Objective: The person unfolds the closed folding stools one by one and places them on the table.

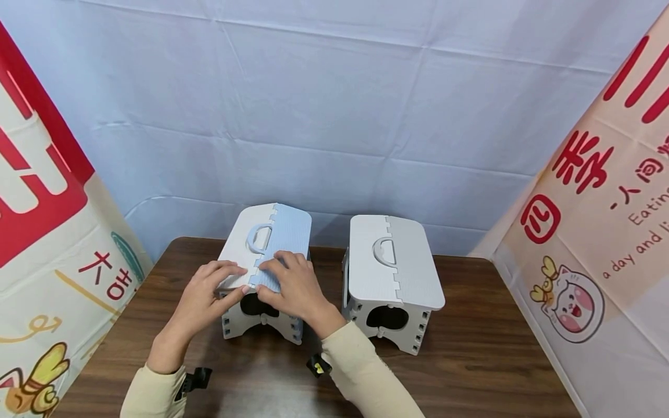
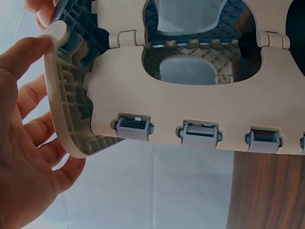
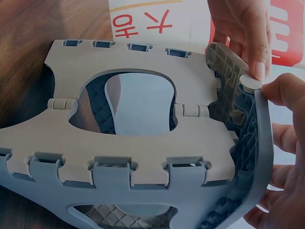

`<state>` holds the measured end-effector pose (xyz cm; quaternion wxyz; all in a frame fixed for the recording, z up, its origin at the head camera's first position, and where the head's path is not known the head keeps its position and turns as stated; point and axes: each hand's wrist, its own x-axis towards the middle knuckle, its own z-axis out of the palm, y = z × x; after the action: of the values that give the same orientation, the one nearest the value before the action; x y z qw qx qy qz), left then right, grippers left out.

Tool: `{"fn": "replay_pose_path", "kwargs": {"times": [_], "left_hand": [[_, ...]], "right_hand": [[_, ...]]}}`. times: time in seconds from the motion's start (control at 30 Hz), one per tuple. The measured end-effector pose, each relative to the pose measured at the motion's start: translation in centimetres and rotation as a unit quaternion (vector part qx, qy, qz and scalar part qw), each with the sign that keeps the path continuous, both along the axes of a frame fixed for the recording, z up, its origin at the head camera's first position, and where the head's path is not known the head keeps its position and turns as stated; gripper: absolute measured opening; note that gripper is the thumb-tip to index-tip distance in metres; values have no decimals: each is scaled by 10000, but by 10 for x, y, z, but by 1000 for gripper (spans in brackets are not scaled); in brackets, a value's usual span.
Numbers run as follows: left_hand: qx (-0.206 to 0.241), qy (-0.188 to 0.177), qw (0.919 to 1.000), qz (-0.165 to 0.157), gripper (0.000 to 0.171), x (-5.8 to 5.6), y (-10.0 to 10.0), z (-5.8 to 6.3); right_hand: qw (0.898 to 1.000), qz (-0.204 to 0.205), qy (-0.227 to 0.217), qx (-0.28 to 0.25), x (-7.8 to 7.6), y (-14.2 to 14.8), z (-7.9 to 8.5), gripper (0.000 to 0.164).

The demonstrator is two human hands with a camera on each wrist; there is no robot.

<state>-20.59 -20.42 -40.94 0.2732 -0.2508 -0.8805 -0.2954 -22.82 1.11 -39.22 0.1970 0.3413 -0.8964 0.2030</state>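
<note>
A folding step stool (image 1: 291, 227), its top half white and half light blue with a blue carry handle (image 1: 252, 237), stands on the left. Its top peaks slightly along the middle seam. My left hand (image 1: 205, 295) rests on the white half, thumb by the front end of the seam. On the blue half, my right hand (image 1: 299, 285) lies with fingers spread and its thumb close to the left one. Both wrist views show the stool's front leg panel (image 2: 190, 102) with its oval opening, and the ribbed underside (image 3: 228, 90) of the top.
To the right stands a second folding stool (image 1: 418, 264), white with a grey handle (image 1: 384, 252). Both are on a dark wooden table (image 1: 470, 348). Behind hangs a pale cloth (image 1: 324, 116). Printed banners (image 1: 590, 232) flank the table.
</note>
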Motion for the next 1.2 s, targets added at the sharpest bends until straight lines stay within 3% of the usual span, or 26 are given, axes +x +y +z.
{"fn": "replay_pose_path", "kwargs": {"times": [0.43,0.83,1.07,1.2], "left_hand": [[-35,16,10000,-49,28,1,1,0],[-483,-91,9987,103,27,2,-1,5],[-530,-146,9984,135,28,5,-2,6],[-553,118,9983,134,29,9,3,9]], "right_hand": [[9997,-90,189,137,0,-1,-3,36],[9979,-171,322,542,-2,-5,-4,37],[9981,-156,161,580,1,-5,-4,36],[9982,26,-117,579,9,3,2,40]]}}
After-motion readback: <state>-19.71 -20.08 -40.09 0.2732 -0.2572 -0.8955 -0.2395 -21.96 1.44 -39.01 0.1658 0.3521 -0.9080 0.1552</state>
